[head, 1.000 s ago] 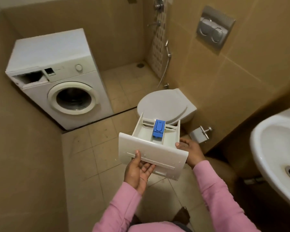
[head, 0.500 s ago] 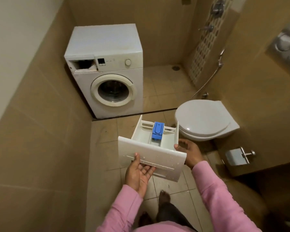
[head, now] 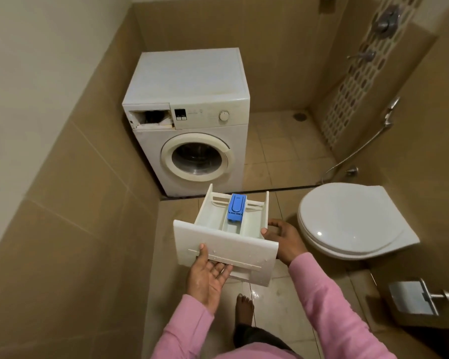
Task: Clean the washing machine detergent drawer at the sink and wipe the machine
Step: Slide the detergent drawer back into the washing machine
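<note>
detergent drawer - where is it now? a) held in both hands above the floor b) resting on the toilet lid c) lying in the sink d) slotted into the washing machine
a: the left hand grips the detergent drawer at its front panel, the right hand holds its side, and the slot in the washing machine is empty.

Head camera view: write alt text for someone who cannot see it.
A person holds a white detergent drawer with a blue insert, left hand under its front panel, right hand at its side. Ahead stands a washing machine with an open drawer slot.
</note>
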